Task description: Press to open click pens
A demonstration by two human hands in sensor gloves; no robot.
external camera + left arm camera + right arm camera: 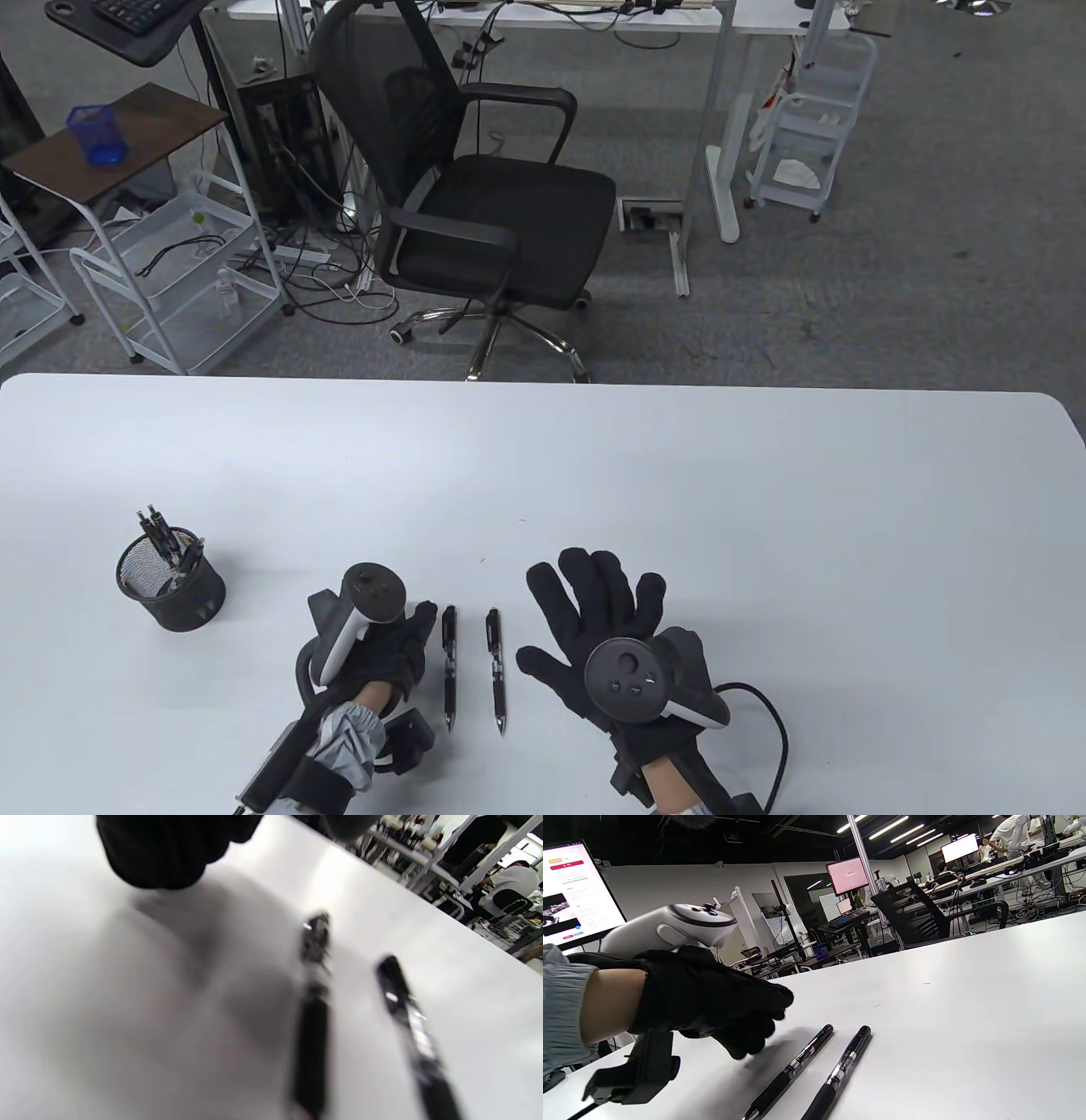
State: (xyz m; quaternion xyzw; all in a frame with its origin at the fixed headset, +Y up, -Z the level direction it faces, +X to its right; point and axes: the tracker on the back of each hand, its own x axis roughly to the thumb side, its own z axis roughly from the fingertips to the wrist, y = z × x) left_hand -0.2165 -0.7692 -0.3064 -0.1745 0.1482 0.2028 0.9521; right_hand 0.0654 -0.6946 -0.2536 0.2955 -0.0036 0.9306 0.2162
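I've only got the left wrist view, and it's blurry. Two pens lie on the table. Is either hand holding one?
Observer: No. The left hand sits just beside the left pen, fingers loosely curled, holding nothing.
Operator: And the other one?
Observer: The right hand is spread open, to the right of the right pen and apart from it.
Operator: Any pens elsewhere?
Observer: Yes, spare pens stand in a mesh pen cup left of the left hand.
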